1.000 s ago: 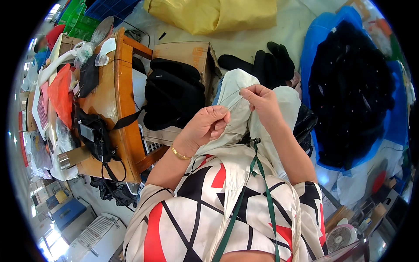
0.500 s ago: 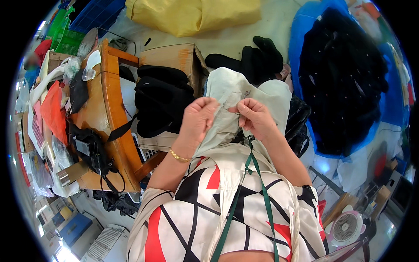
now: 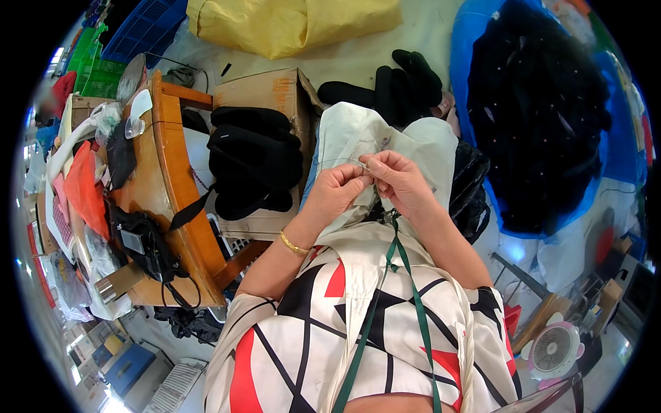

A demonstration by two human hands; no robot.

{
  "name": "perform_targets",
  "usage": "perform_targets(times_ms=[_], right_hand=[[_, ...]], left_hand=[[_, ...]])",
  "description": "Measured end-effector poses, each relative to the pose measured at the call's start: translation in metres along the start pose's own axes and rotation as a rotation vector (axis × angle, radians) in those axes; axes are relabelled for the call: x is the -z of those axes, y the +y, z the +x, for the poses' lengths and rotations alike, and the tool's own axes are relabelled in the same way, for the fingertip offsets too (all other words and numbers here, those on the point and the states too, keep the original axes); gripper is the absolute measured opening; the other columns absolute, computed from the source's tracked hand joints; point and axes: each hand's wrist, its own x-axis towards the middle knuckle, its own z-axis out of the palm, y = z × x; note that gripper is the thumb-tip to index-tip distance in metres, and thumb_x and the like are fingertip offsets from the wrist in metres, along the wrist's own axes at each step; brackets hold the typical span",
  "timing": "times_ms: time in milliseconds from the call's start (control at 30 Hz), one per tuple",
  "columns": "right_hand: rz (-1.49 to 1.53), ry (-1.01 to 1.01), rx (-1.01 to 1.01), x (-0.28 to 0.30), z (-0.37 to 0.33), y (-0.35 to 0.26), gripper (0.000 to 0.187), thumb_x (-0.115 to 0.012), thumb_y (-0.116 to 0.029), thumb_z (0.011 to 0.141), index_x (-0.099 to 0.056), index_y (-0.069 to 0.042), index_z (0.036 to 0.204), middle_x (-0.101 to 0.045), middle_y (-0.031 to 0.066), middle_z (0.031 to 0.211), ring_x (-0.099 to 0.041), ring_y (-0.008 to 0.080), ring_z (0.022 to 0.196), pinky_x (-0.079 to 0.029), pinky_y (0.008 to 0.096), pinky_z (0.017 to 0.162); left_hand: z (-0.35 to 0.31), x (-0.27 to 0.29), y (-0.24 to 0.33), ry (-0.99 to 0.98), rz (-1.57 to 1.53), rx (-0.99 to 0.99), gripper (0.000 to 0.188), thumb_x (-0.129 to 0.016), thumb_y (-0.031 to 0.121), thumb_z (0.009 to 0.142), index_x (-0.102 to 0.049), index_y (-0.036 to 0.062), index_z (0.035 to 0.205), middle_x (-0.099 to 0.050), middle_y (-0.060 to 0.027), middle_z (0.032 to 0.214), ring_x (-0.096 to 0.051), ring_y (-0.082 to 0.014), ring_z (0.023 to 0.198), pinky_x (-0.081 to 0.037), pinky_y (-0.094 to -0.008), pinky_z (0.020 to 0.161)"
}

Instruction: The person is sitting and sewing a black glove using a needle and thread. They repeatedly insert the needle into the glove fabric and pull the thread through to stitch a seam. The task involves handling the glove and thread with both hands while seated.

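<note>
My left hand (image 3: 342, 187) and my right hand (image 3: 398, 180) meet above my lap, thumbs and forefingers pinched with the tips touching or nearly so. A thin dark thread (image 3: 337, 160) arcs over the left fingers to the right fingertips. Whatever else is pinched there is too small to make out. A gold bracelet rings my left wrist. Under the hands lies pale cream cloth (image 3: 351, 127) spread over my knees. Green ribbon (image 3: 377, 303) hangs down my front, over a patterned white, black and red garment.
Left of me stands a wooden stool or table (image 3: 172, 186) bearing a black bag (image 3: 141, 237). Beside it, black padded pieces (image 3: 251, 158) rest on a cardboard box (image 3: 258, 89). To the right, a blue bag (image 3: 460, 76) holds dark cloth; a small fan (image 3: 551, 350) is lower right.
My left hand has moved right and slightly down, closing the gap to my right hand. The thread that hung between them now loops over the left fingers. The view has shifted slightly.
</note>
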Motion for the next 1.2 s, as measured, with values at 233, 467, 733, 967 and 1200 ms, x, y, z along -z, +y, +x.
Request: perform_targets(times_ms=[233, 467, 733, 967, 1200], right_hand=[[-0.027, -0.007, 0.019, -0.001, 0.002, 0.002, 0.021, -0.073, -0.024, 0.092, -0.067, -0.006, 0.1, -0.065, -0.0016, 0.085, -0.049, 0.0039, 0.065, -0.039, 0.0205, 0.057], [-0.068, 0.058, 0.054, -0.004, 0.002, 0.007, 0.018, -0.073, -0.023, 0.091, -0.066, -0.007, 0.094, -0.062, -0.0028, 0.078, -0.049, 0.0054, 0.063, -0.039, 0.021, 0.058], [-0.036, 0.052, 0.082, -0.001, 0.003, 0.01, 0.016, -0.072, -0.022, 0.092, -0.067, -0.007, 0.094, -0.063, -0.0028, 0.083, -0.05, 0.0049, 0.063, -0.04, 0.0204, 0.058], [-0.075, 0.125, 0.19, -0.014, 0.001, 0.017, 0.018, -0.073, -0.022, 0.091, -0.068, -0.005, 0.095, -0.066, 0.0028, 0.107, -0.051, 0.0045, 0.065, -0.043, 0.0209, 0.061], [-0.007, 0.144, 0.113, -0.002, 0.005, 0.03, 0.016, -0.064, -0.022, 0.098, -0.061, -0.006, 0.096, -0.067, 0.0034, 0.096, -0.051, 0.0051, 0.059, -0.044, 0.0214, 0.052]], left_hand=[[0.0, 0.002, 0.002, 0.006, 0.074, 0.027, 0.014, -0.067, 0.014, 0.093, -0.069, 0.0009, 0.095, -0.055, 0.0064, 0.069, -0.043, -0.0011, 0.057, -0.032, -0.0181, 0.048], [0.001, 0.002, -0.007, 0.097, 0.211, -0.155, 0.011, -0.063, 0.008, 0.091, -0.067, -0.0025, 0.092, -0.056, 0.0066, 0.072, -0.044, -0.0007, 0.065, -0.036, -0.0181, 0.056], [0.004, 0.002, -0.01, 0.123, 0.009, -0.229, 0.01, -0.057, 0.009, 0.094, -0.062, 0.0012, 0.097, -0.058, -0.0003, 0.082, -0.052, -0.0045, 0.06, -0.042, -0.0178, 0.052], [0.005, -0.008, -0.013, 0.05, -0.35, -0.04, 0.008, -0.051, 0.014, 0.101, -0.051, 0.0058, 0.099, -0.053, -0.0002, 0.07, -0.052, -0.0078, 0.052, -0.041, -0.02, 0.044], [0.006, 0.004, -0.02, 0.22, 0.433, -0.34, 0.01, -0.049, 0.012, 0.102, -0.049, 0.0026, 0.101, -0.056, -0.0066, 0.069, -0.055, -0.0129, 0.058, -0.043, -0.0281, 0.053]])
